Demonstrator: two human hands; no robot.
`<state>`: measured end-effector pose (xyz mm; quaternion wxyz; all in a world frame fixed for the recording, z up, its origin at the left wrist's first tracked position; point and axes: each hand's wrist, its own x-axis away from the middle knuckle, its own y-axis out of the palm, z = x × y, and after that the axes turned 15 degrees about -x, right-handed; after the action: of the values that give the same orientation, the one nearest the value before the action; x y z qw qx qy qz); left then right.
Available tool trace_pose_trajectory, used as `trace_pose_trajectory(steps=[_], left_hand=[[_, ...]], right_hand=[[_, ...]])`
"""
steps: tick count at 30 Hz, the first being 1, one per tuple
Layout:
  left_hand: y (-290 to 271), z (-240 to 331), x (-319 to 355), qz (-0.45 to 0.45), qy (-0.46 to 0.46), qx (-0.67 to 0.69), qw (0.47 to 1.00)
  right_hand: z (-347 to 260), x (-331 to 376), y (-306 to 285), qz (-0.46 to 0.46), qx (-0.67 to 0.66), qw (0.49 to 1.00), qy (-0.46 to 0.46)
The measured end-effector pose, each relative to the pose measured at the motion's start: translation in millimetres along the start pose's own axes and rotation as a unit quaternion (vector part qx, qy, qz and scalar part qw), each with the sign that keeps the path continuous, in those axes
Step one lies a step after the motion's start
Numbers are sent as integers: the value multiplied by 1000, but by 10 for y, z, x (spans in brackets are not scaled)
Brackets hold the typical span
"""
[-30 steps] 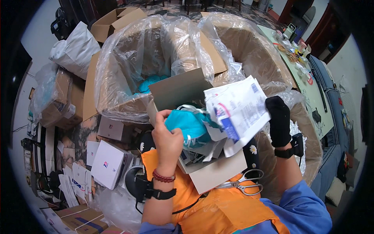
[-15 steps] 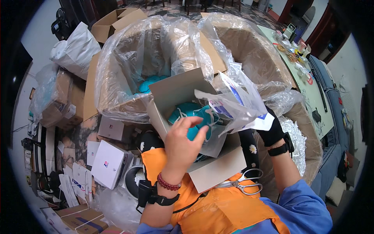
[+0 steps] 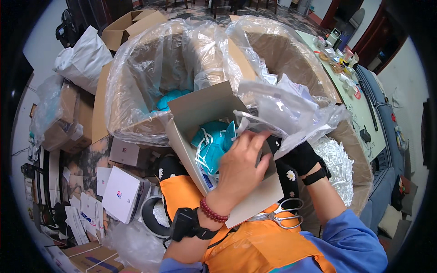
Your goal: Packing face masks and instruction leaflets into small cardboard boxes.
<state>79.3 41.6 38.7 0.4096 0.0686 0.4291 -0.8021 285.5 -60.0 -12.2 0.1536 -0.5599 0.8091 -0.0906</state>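
On my lap stands an open white carton (image 3: 186, 148) with teal respirator masks (image 3: 211, 145) and their white straps inside. My left hand (image 3: 243, 159), bare with a red bead bracelet, is over the carton's right side. Its thumb and fingers are apart, with nothing seen between them, close to a loose end of plastic. My black-gloved right hand (image 3: 300, 159) grips torn clear-and-white plastic packets (image 3: 287, 109) just right of the carton; its fingertips are partly hidden by them.
Large plastic-lined cartons hold teal masks (image 3: 170, 99) at left and crumpled silvery wrappers (image 3: 334, 166) at right. Scissors (image 3: 277, 215) lie on my orange apron (image 3: 268, 241). White boxes (image 3: 122, 193) and a round container (image 3: 157, 217) stand at left. A cluttered table (image 3: 373, 134) runs along the right.
My left hand has moved right and slightly down, uncovering more of the masks. The plastic packets have shifted and spread right, and my right hand has come slightly left and down.
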Motion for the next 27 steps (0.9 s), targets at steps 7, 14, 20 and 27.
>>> trace_pose_trajectory(steps=[7,14,20,27], left_hand=[[121,53,-1,-105,34,-83,990],[168,-201,340,-274,-56,-134,951],[336,-300,514,-280,-117,-105,947],[395,-374,446,-298,-93,-224,923]], right_hand=[[99,28,58,-50,156,985,46],[419,-152,-707,134,412,898,-78],[420,-570,-1066,303,267,915,0],[1221,-822,-1394,265,-461,847,4]])
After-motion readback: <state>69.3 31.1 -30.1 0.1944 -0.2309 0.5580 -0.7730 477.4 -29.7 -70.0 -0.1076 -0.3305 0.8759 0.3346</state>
